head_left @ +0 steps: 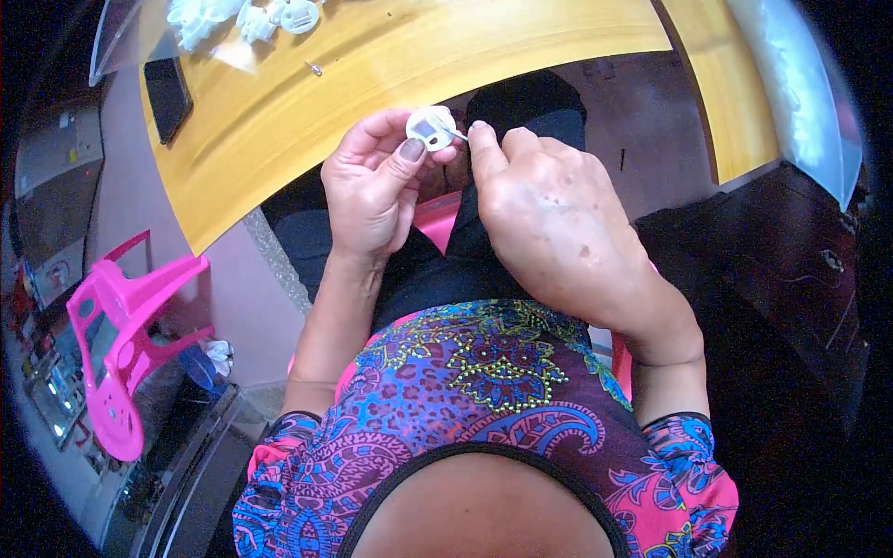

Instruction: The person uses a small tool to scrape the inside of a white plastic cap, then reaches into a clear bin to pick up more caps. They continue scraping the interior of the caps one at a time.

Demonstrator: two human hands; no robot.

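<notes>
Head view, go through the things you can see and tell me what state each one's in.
Left hand: closed, pinching the round white piece.
Round white piece: held up, flat face showing.
Right hand: fingers curled, gripping the thin rod.
Thin rod: end at the piece's right side.
Dark flat device: lying on the table.
Small metal piece: lying loose.
White parts: clustered together.

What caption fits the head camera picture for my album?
The left hand holds a small white disc while the right hand holds a thin grey rod at its edge.
</notes>
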